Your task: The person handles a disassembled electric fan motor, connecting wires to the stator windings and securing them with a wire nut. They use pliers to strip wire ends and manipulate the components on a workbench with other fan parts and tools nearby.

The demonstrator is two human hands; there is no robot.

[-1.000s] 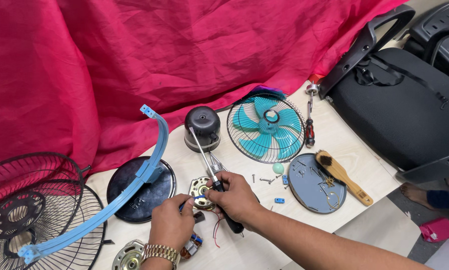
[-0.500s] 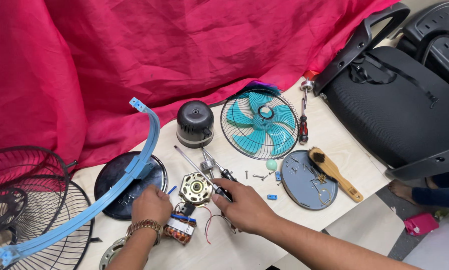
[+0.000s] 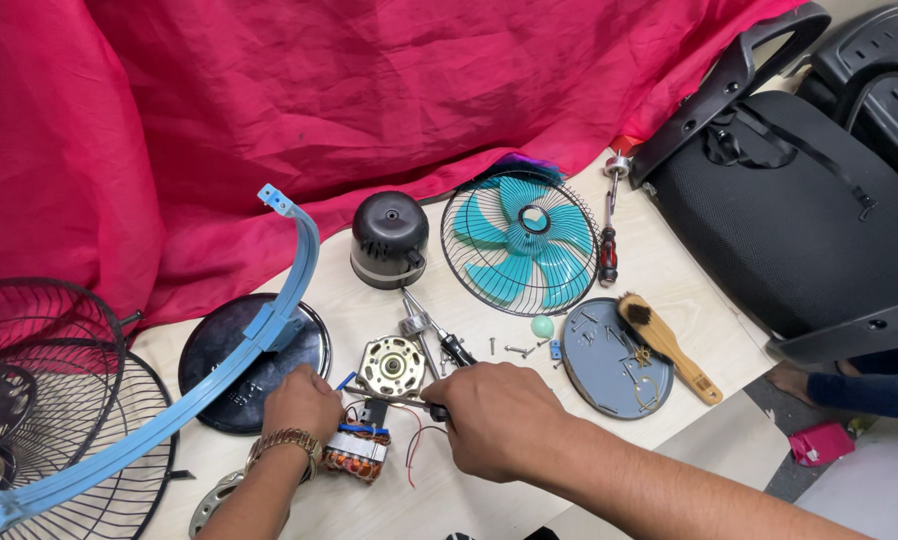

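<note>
My right hand (image 3: 499,412) grips the dark handle of a screwdriver (image 3: 381,395) whose shaft runs left across the table, just below a gold fan motor housing (image 3: 390,367). My left hand (image 3: 302,402), with a gold watch on the wrist, rests beside a copper-wound motor stator (image 3: 357,452) with red and black wires. Another tool with a black grip (image 3: 456,349) lies just above my right hand, next to a metal shaft (image 3: 416,322).
A black motor cover (image 3: 389,240), a teal fan blade under a wire guard (image 3: 518,243), a red-handled screwdriver (image 3: 607,245), a grey plate (image 3: 609,375) with a brush (image 3: 667,346) and screws, a black round base (image 3: 244,365), a light-blue curved strip (image 3: 214,375), black fan guards (image 3: 49,400), a black chair (image 3: 799,210).
The view has shifted so the parts sit higher in frame. My right hand has turned the screwdriver from upright to lying sideways below the gold motor housing. My left hand stays by the stator.
</note>
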